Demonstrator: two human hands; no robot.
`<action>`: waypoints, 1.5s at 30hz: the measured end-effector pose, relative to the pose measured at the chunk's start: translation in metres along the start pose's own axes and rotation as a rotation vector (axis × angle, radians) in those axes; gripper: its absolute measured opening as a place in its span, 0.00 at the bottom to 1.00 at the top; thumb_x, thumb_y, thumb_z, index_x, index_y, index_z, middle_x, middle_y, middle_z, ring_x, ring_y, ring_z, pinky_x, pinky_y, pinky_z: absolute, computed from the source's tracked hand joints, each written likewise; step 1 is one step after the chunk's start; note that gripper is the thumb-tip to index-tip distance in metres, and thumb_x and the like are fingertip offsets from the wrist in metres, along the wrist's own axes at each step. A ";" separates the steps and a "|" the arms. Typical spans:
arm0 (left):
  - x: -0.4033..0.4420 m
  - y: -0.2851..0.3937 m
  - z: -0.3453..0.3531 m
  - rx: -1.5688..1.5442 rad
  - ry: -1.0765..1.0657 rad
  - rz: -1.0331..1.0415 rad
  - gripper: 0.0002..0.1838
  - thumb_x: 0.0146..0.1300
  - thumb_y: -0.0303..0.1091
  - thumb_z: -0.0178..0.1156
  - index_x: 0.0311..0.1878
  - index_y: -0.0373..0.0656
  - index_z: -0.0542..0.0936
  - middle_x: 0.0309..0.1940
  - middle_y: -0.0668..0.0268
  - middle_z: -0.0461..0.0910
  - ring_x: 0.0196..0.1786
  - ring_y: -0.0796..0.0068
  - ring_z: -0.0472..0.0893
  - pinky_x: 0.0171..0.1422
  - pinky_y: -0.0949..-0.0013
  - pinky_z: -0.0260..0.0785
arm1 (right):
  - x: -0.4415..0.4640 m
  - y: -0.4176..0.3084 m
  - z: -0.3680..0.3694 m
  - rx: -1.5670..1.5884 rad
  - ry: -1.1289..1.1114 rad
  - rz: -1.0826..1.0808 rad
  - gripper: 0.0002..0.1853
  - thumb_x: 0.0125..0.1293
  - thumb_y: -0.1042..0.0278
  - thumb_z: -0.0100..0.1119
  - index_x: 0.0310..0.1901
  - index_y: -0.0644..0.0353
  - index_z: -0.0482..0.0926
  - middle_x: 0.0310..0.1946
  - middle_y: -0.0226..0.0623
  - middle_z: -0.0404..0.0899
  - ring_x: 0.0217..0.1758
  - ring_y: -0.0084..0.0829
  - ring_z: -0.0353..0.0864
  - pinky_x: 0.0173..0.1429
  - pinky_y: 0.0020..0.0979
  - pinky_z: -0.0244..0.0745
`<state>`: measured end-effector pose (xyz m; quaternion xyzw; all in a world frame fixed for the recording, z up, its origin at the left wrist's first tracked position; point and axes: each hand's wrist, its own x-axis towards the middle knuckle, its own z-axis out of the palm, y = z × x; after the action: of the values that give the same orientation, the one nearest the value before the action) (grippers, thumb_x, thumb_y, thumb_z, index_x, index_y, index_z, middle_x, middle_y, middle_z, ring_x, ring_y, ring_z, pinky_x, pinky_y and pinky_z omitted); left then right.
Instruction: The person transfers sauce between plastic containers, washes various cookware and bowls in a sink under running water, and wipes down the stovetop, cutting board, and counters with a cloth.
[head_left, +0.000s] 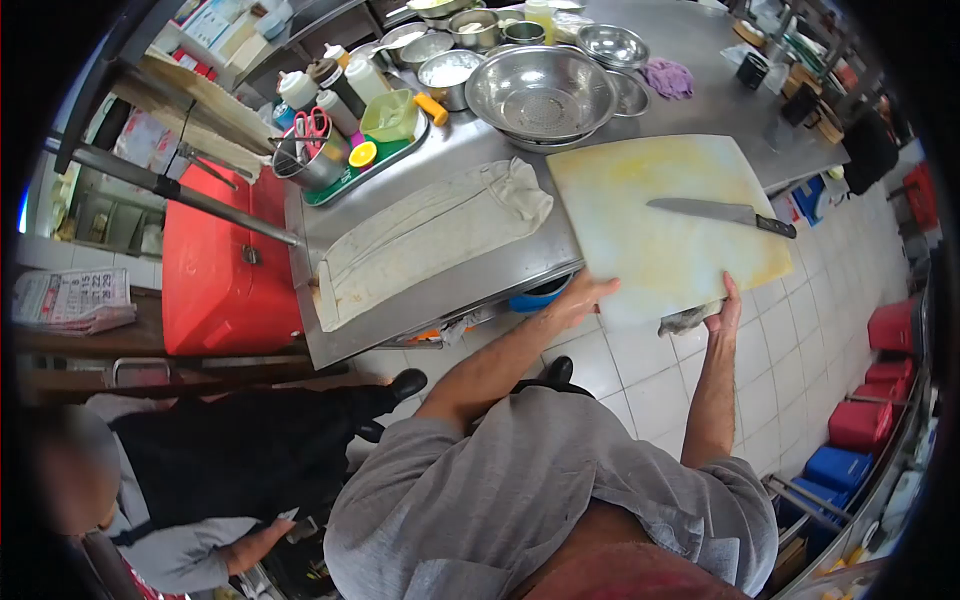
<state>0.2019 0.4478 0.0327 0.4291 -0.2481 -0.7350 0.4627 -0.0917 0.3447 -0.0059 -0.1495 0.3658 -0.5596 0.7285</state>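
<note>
A large white cutting board [660, 240] with yellow stains lies on the steel counter, its near part sticking out past the front edge. My left hand [588, 294] grips its near left corner, thumb on top and fingers mostly hidden below. At the near edge on the right, my right hand [727, 308] holds the board with the thumb over the rim. A grey rag [684, 320] hangs under the board beside my right hand. On the board rests a chef's knife [705, 210], its black handle pointing right.
A folded beige cloth [430, 240] lies on the steel counter [340, 345] to the left. Behind stand a steel colander [540, 95], several bowls, sauce bottles and a container with red scissors [313, 125]. A red cooler [225, 260] is at left. A co-worker [240, 460] stands at lower left.
</note>
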 end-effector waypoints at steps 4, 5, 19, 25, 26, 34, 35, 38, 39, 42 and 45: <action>0.046 0.001 -0.022 0.452 0.152 0.085 0.24 0.58 0.38 0.60 0.55 0.39 0.68 0.49 0.58 0.72 0.53 0.67 0.71 0.53 0.61 0.67 | 0.045 -0.016 -0.027 0.019 0.019 0.000 0.22 0.61 0.63 0.55 0.53 0.67 0.69 0.51 0.43 0.74 0.54 0.39 0.73 0.59 0.40 0.68; 0.051 0.000 -0.033 0.818 0.232 0.221 0.24 0.56 0.40 0.61 0.53 0.38 0.70 0.48 0.55 0.72 0.52 0.65 0.71 0.53 0.62 0.66 | 0.051 -0.020 -0.028 0.010 0.011 0.017 0.22 0.61 0.63 0.55 0.53 0.67 0.69 0.51 0.43 0.74 0.54 0.39 0.73 0.59 0.40 0.68; -0.123 0.082 -0.233 1.015 1.843 -0.379 0.49 0.42 0.68 0.60 0.56 0.34 0.65 0.56 0.48 0.63 0.61 0.48 0.59 0.61 0.46 0.52 | 0.127 -0.025 0.005 -0.177 0.105 -0.002 0.28 0.60 0.53 0.59 0.55 0.66 0.68 0.51 0.41 0.74 0.52 0.39 0.75 0.56 0.42 0.71; -0.049 0.077 -0.230 1.044 1.251 0.474 0.28 0.51 0.54 0.61 0.46 0.40 0.76 0.33 0.51 0.79 0.38 0.56 0.79 0.59 0.56 0.58 | 0.105 -0.010 0.025 -0.319 0.154 -0.110 0.28 0.58 0.50 0.61 0.50 0.67 0.69 0.47 0.46 0.74 0.47 0.38 0.76 0.48 0.40 0.75; -0.044 0.087 -0.202 0.995 1.268 0.415 0.29 0.50 0.55 0.61 0.48 0.42 0.75 0.39 0.51 0.78 0.44 0.56 0.77 0.60 0.52 0.55 | 0.104 -0.008 0.020 -0.321 0.154 -0.113 0.28 0.58 0.50 0.61 0.50 0.67 0.69 0.47 0.46 0.74 0.47 0.38 0.76 0.48 0.40 0.75; 0.015 0.094 -0.126 1.443 1.297 0.209 0.35 0.44 0.55 0.64 0.56 0.50 0.70 0.59 0.54 0.64 0.65 0.51 0.56 0.65 0.50 0.49 | 0.016 -0.015 0.058 -0.701 0.010 0.029 0.25 0.49 0.85 0.52 0.52 0.60 0.66 0.35 0.42 0.73 0.36 0.31 0.76 0.41 0.31 0.74; 0.017 0.095 -0.134 1.435 1.143 0.245 0.34 0.44 0.53 0.64 0.55 0.50 0.70 0.57 0.55 0.66 0.64 0.50 0.57 0.64 0.51 0.52 | 0.005 -0.018 0.068 -0.858 -0.128 0.052 0.27 0.47 0.87 0.51 0.52 0.60 0.66 0.36 0.42 0.73 0.36 0.31 0.76 0.41 0.30 0.73; -0.003 0.106 -0.143 1.256 1.027 0.305 0.29 0.45 0.44 0.65 0.53 0.48 0.72 0.52 0.56 0.70 0.57 0.53 0.67 0.59 0.54 0.62 | -0.017 -0.021 0.102 -1.147 -0.300 -0.085 0.28 0.41 0.88 0.48 0.50 0.62 0.69 0.40 0.39 0.72 0.42 0.33 0.74 0.47 0.30 0.70; -0.014 0.109 -0.150 1.127 0.985 0.347 0.27 0.45 0.41 0.65 0.52 0.47 0.73 0.50 0.56 0.72 0.55 0.54 0.70 0.57 0.56 0.64 | -0.023 -0.021 0.114 -1.411 -0.402 -0.261 0.27 0.41 0.88 0.48 0.48 0.63 0.70 0.40 0.37 0.72 0.44 0.33 0.73 0.49 0.31 0.69; -0.089 0.136 -0.174 0.860 1.164 0.604 0.26 0.44 0.35 0.67 0.50 0.40 0.74 0.45 0.55 0.76 0.50 0.60 0.75 0.58 0.62 0.65 | -0.065 -0.020 0.168 -1.695 -0.473 -0.485 0.23 0.44 0.88 0.48 0.46 0.66 0.70 0.41 0.42 0.72 0.49 0.36 0.71 0.53 0.33 0.66; -0.208 0.188 -0.203 0.728 1.476 0.883 0.27 0.42 0.30 0.68 0.48 0.34 0.74 0.42 0.55 0.78 0.46 0.63 0.76 0.55 0.65 0.66 | -0.092 -0.021 0.204 -1.829 -0.481 -0.580 0.18 0.48 0.87 0.51 0.44 0.68 0.71 0.39 0.46 0.73 0.46 0.38 0.73 0.51 0.34 0.68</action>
<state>0.5066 0.5560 0.1567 0.7728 -0.2472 0.0890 0.5778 0.0265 0.3839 0.1813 -0.8481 0.4488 -0.1730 0.2222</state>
